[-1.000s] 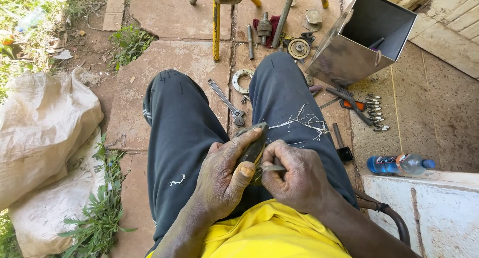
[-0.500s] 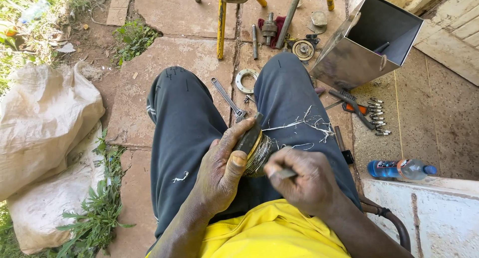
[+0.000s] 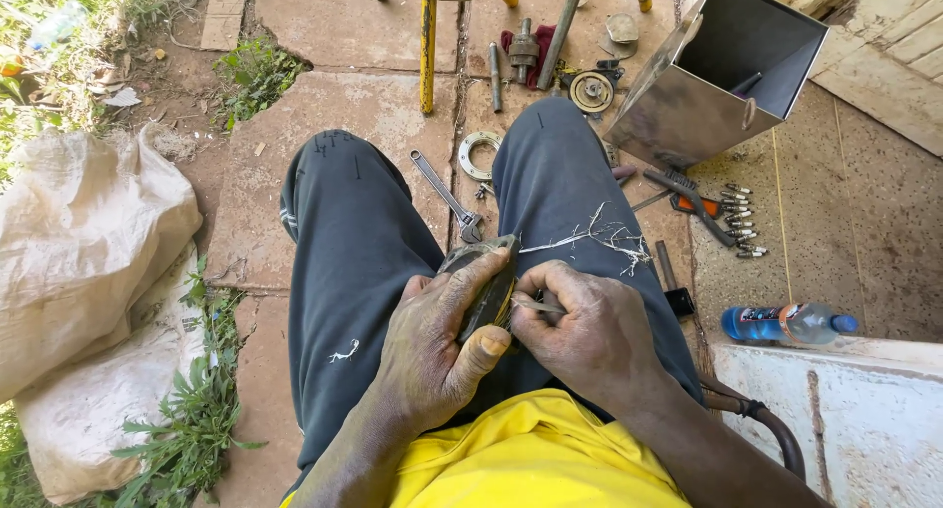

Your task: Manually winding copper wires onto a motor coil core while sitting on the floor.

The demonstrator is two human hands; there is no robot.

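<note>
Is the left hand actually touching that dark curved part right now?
Touching. In the head view the left hand wraps the dark curved part, fingers over its top edge and thumb pressed on its near side; no gap shows.

Wrench (image 3: 444, 196) between knees, metal box (image 3: 722, 71) right, sacks (image 3: 88, 292) left

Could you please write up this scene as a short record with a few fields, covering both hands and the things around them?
Left hand: grips a dark curved part over the lap.
Right hand: pinches a thin tool against that part.
On the leg: pale stringy shreds.
Between the knees: adjustable wrench and metal ring.
To the right: open metal box, blue bottle.
To the left: pale sacks.
</note>
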